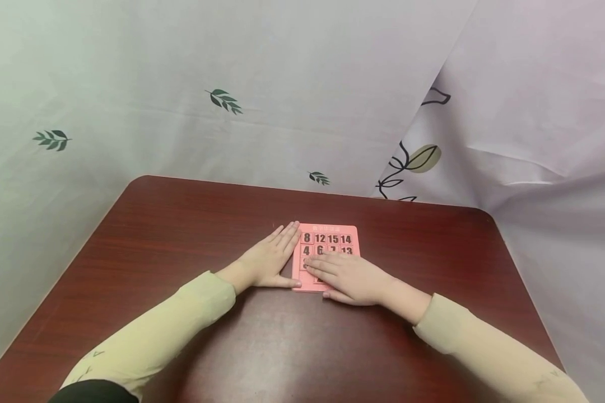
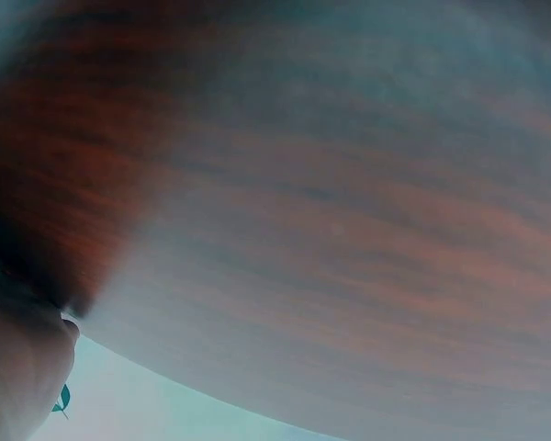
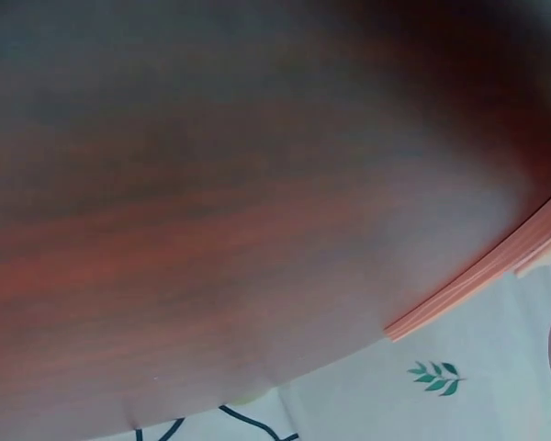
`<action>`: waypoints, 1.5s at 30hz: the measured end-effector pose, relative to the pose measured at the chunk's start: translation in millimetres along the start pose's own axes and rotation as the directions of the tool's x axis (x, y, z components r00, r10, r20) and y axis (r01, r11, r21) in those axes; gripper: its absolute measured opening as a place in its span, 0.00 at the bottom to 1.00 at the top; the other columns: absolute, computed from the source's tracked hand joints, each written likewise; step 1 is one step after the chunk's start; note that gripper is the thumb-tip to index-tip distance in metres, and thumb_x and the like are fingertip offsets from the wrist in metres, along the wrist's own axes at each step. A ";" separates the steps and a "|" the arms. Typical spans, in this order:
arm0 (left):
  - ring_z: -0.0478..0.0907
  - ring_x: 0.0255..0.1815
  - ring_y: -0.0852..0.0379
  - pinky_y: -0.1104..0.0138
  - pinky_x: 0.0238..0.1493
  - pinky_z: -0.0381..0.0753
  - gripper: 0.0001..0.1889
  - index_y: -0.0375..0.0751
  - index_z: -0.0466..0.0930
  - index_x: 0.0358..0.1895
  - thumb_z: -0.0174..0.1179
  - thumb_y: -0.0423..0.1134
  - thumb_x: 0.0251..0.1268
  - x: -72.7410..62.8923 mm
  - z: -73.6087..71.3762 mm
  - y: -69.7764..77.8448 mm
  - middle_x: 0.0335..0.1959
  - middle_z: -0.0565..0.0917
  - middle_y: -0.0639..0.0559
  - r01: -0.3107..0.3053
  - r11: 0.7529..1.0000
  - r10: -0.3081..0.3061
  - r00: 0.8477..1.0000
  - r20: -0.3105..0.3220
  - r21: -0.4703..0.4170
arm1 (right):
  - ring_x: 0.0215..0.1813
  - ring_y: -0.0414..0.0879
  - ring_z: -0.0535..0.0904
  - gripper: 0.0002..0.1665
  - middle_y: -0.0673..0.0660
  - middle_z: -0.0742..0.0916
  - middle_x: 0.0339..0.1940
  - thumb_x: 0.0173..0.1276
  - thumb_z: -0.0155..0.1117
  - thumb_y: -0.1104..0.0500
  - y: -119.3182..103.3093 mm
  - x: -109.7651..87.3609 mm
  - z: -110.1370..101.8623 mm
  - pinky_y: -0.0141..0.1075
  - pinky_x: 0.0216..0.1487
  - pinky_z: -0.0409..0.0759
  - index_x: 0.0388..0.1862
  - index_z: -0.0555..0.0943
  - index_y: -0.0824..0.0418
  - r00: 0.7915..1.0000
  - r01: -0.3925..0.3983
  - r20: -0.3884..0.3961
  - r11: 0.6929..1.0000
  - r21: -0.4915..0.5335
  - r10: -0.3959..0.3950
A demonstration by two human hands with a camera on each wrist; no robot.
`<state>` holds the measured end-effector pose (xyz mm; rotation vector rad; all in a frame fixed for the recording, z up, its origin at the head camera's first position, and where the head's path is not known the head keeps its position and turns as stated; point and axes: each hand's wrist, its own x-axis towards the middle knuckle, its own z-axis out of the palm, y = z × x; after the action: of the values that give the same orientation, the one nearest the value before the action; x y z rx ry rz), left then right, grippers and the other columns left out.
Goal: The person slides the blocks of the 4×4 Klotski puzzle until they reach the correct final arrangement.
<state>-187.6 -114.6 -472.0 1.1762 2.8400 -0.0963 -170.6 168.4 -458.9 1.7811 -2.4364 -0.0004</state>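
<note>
A pink sliding number puzzle (image 1: 353, 233) lies flat on the table, its raised tiles printed with black numbers. The top row reads 8, 12, 15, 14. Along its left edge rests my left hand (image 1: 269, 258), fingers straight and pointing away, thumb stretched to the lower left corner. My right hand (image 1: 355, 278) lies across the lower rows with extended fingers, fingertips over a tile at the left side, its thumb by the near edge. Those fingers hide much of the lower tiles. In the right wrist view the puzzle's side edge (image 3: 477, 283) shows at the right.
The dark red-brown wooden table (image 1: 262, 347) has rounded far corners. Behind it and at both sides hangs a pale curtain (image 1: 282, 101) with leaf prints. Light sleeves cover both forearms. The left wrist view shows mostly blurred tabletop (image 2: 349, 230).
</note>
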 end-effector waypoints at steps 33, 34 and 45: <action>0.45 0.90 0.37 0.50 0.90 0.48 0.65 0.24 0.47 0.84 0.53 0.79 0.66 -1.3 -1.2 0.3 0.87 0.45 0.28 -0.003 1.000 0.003 1.000 -0.017 -0.012 | 0.80 0.51 0.75 0.39 0.56 0.80 0.78 0.79 0.62 0.41 -10.1 -13.3 -2.1 0.46 0.81 0.73 0.79 0.72 0.62 0.996 0.069 -0.046 0.996 -0.049 -0.071; 0.45 0.90 0.37 0.50 0.90 0.49 0.65 0.24 0.47 0.84 0.53 0.79 0.66 -1.4 -1.2 0.2 0.87 0.45 0.28 -0.004 1.000 0.004 1.000 -0.019 -0.012 | 0.80 0.51 0.74 0.39 0.56 0.79 0.78 0.79 0.61 0.41 -10.7 -11.0 -1.7 0.46 0.81 0.73 0.79 0.72 0.61 0.997 0.067 -0.042 0.997 -0.047 -0.069; 0.44 0.90 0.37 0.49 0.90 0.48 0.65 0.24 0.46 0.84 0.52 0.80 0.66 -1.3 -0.1 0.0 0.87 0.44 0.28 -0.002 1.000 0.002 1.000 -0.010 0.004 | 0.81 0.50 0.73 0.40 0.56 0.77 0.80 0.78 0.62 0.41 -12.2 -16.3 -4.4 0.45 0.82 0.72 0.80 0.71 0.61 0.999 0.034 -0.039 0.999 -0.024 -0.035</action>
<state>-186.8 -115.5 -471.9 1.1836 2.8489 -0.0954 -153.7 180.4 -457.0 1.7960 -2.3680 0.0027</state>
